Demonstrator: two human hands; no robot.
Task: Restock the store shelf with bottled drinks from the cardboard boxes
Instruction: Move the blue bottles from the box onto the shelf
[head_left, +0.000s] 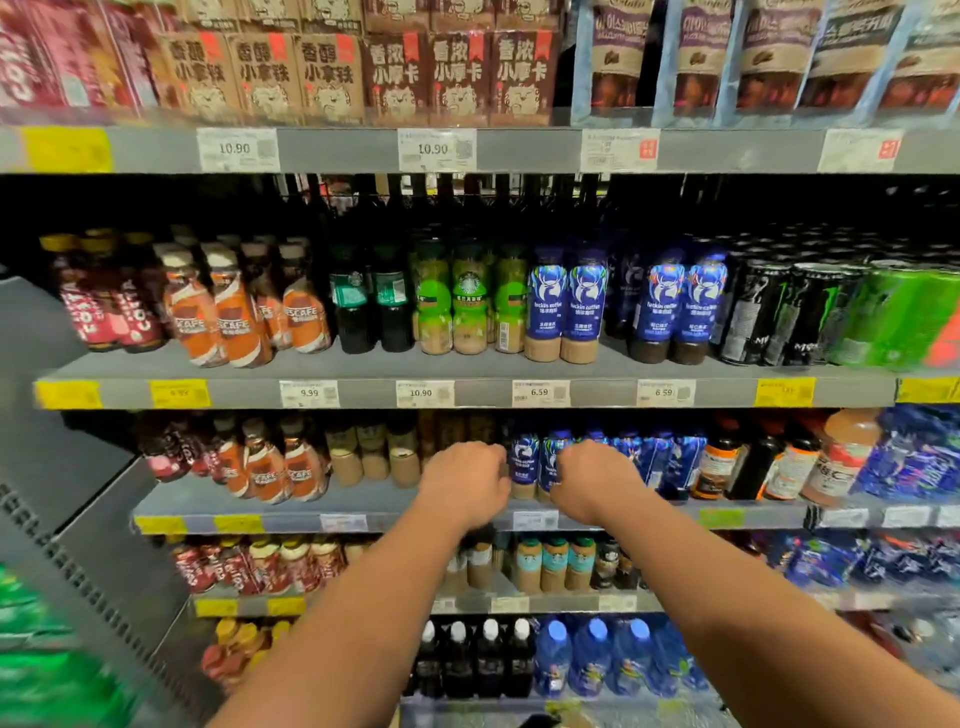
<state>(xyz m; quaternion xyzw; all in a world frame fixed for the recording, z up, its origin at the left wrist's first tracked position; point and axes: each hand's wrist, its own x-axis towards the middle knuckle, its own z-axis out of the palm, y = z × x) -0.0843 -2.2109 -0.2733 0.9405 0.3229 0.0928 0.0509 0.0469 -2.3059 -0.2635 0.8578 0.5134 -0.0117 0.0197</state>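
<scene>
Both hands reach to the third shelf (208, 499) from the top, in the middle of the frame, with their backs turned to the camera. The left hand (465, 483) has its fingers bent forward and down, its fingertips right against the side of a blue-labelled bottle (524, 462). The right hand (592, 480) is curled the same way against the next blue-labelled bottle (551, 457), just to the right. The two bottles stand upright between the hands at the shelf's front edge. The fingers are mostly hidden behind the knuckles, so it cannot be told whether either hand grips its bottle or only touches it. A white price tag (535, 519) sits on the shelf edge just below the bottles. Left of the left hand stand beige bottles with dark caps (363, 457), then orange-labelled bottles (270, 467). Right of the right hand lies a shrink-wrapped pack of blue bottles (660, 457), close against the wrist. On the shelf above, more blue-labelled bottles of the same kind (566, 306) stand in rows beside black cans (769, 317). The forearms cross the lower shelves and cover part of their stock.
</scene>
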